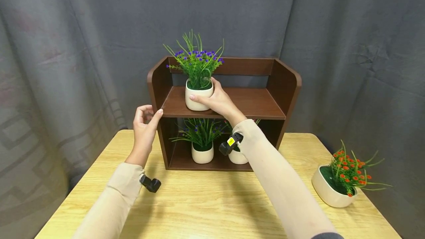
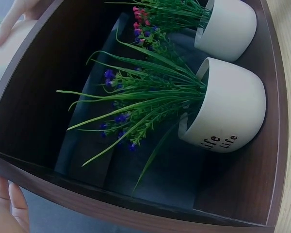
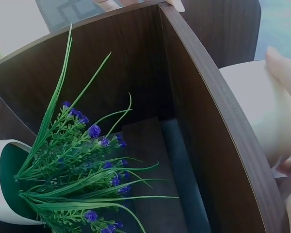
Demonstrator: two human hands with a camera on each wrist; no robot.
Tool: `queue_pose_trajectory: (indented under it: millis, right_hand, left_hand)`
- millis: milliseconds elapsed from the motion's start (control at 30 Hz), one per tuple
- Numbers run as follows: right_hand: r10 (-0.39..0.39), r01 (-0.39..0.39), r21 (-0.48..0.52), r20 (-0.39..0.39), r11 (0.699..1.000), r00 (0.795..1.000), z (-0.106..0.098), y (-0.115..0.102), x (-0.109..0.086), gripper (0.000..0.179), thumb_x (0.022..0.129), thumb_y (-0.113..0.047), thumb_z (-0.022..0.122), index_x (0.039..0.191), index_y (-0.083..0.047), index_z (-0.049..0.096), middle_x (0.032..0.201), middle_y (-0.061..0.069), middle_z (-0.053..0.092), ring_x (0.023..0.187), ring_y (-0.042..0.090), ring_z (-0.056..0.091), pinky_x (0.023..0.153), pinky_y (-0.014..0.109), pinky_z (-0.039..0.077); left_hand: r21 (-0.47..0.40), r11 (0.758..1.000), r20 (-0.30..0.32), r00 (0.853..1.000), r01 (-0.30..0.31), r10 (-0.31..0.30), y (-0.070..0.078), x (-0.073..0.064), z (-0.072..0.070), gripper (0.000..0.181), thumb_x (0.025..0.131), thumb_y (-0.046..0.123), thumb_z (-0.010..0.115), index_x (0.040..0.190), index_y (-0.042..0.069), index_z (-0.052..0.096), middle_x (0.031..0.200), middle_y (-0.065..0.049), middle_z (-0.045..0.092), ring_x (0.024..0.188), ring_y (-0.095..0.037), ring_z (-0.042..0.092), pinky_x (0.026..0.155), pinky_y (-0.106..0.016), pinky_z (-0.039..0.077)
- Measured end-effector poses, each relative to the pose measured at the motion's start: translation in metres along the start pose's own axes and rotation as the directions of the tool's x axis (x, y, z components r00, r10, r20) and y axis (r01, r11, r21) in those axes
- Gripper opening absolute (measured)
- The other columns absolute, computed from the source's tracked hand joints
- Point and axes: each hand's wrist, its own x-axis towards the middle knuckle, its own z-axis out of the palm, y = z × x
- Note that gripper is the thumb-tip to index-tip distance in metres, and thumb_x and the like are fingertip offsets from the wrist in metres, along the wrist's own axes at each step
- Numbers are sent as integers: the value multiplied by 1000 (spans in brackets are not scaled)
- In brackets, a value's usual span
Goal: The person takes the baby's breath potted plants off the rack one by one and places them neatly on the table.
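My right hand (image 1: 220,100) grips a white pot with purple flowers (image 1: 199,99) on the left part of the top board of a brown two-tier shelf (image 1: 225,116). In the right wrist view the thumb and fingers lie around that white pot (image 3: 257,107). At the shelf's left side panel, my left hand (image 1: 146,126) holds the edge, thumb at the front and fingers behind, partly hidden. Below, a second purple-flowered pot (image 1: 202,154) stands on the lower board. Beside it is a pot with red flowers (image 2: 228,29), partly covered by my right forearm in the head view.
A white pot with orange-red flowers (image 1: 335,191) stands on the right side of the wooden table (image 1: 199,202). Grey curtains (image 1: 232,14) hang behind and at both sides. The shelf's side panels rise above its top board.
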Motion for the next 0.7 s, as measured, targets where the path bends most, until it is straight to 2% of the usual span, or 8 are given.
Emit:
queue_pose_trajectory:
  millis: [333,600,700]
  right_hand:
    - [22,-22,-34,11,999,1000,-1,-2,-9,118,75,-60,80,161,-22,9,155,7,37,138,24,41,108,42,38]
    - [17,-16,-10,36,1000,999,-2,-3,-15,116,76,-58,80,161,-25,8,153,8,39,136,23,43,107,42,38]
    - [23,-23,-11,36,1000,999,-4,-2,-17,116,76,-58,80,161,-25,8,152,8,40,136,24,43,107,42,38]
  left_hand:
    - [8,1000,-10,1000,-12,13,0,-1,-2,21,90,8,74,101,19,59,92,2,56,78,-13,49,64,-22,39]
    - [9,1000,-5,1000,2,-2,1,-1,-3,23,90,6,73,104,17,58,92,3,55,79,-13,48,67,-23,39]
    - [9,1000,5,1000,8,-8,15,-7,1,22,91,3,71,104,14,57,91,3,54,79,-12,48,68,-23,39]
